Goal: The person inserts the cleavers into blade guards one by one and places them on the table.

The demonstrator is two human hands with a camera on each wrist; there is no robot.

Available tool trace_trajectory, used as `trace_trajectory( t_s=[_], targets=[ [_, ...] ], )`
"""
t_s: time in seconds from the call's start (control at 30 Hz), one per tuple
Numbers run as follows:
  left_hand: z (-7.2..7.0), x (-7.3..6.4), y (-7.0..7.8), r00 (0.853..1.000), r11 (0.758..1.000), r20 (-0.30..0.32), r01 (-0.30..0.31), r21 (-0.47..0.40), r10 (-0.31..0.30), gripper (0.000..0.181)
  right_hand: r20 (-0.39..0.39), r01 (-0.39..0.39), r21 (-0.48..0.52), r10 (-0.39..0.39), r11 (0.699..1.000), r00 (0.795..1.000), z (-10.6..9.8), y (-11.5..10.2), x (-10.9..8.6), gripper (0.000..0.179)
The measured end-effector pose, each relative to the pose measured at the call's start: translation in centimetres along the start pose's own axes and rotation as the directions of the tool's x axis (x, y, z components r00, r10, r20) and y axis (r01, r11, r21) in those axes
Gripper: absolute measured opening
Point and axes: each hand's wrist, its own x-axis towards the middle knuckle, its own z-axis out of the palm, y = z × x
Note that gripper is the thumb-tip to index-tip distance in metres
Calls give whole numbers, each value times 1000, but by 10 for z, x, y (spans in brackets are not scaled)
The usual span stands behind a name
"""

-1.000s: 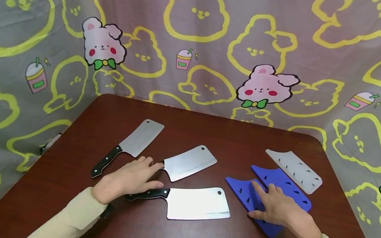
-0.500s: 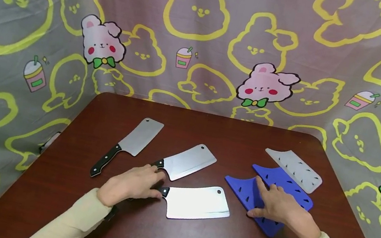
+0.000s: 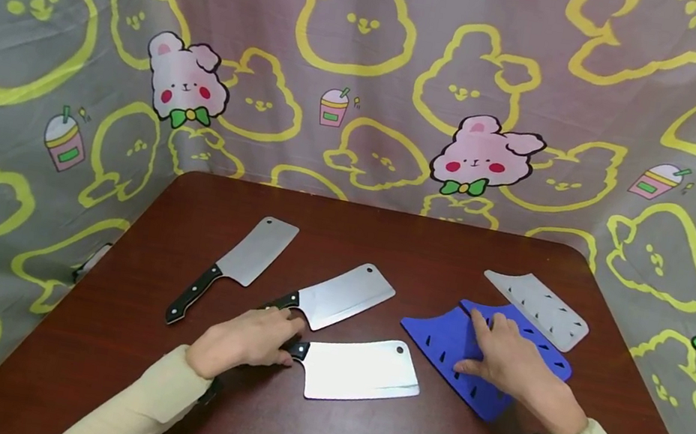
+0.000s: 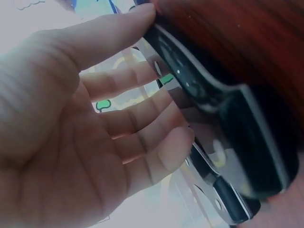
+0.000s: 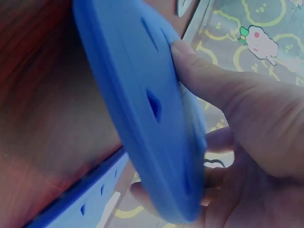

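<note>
My left hand (image 3: pixel 250 334) holds the black handle (image 4: pixel 192 78) of the nearest cleaver (image 3: pixel 361 371). In the left wrist view the thumb lies on one side of this handle and the fingers on the other. The cleaver's bright blade points right, close over the table. My right hand (image 3: pixel 507 352) pinches the front blue blade guard (image 5: pixel 135 102) by its edges, thumb opposite fingers. Slots run through this guard, which overlaps a second blue blade guard (image 3: pixel 555 354) in the head view; part of each is hidden by the hand.
A second cleaver (image 3: pixel 345 296) lies just behind the held one, and a third cleaver (image 3: pixel 253 255) is farther left. At the back right lies a white slotted blade guard (image 3: pixel 542 307). The brown table (image 3: pixel 436 261) is backed by a patterned curtain (image 3: pixel 396 88).
My left hand has shifted right along the nearest cleaver's handle, and its thumb has drawn in. The front blue guard has moved slightly left and back with my right hand, now overlapping the other.
</note>
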Motion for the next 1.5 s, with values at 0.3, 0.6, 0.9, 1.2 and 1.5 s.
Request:
trace_trajectory(
  t_s=[0.3, 0.6, 0.9, 1.2, 1.5],
  targets=[
    [1, 4, 2, 1000, 999, -12, -24, 33, 25, 26, -93, 94, -1, -94, 996, 991, -3, 1, 0, 66],
    [-4, 7, -1, 999, 999, 29, 26, -44, -24, 34, -70, 181, 137, -172, 974, 983, -28, 13, 1, 50],
    [-23, 6, -8, 999, 990, -43, -6, -141, 0, 27, -181, 189, 232, -149, 954, 972, -58, 18, 7, 36],
    [-52, 5, -12, 992, 976, -123, -33, -215, 7, 23, -330, 193, 249, -104, 949, 938, -82, 19, 2, 45],
    [-73, 1, -19, 983, 943, -183, -60, -327, -1, 19, -401, 190, 269, -69, 944, 914, -97, 19, 1, 38]
  ],
)
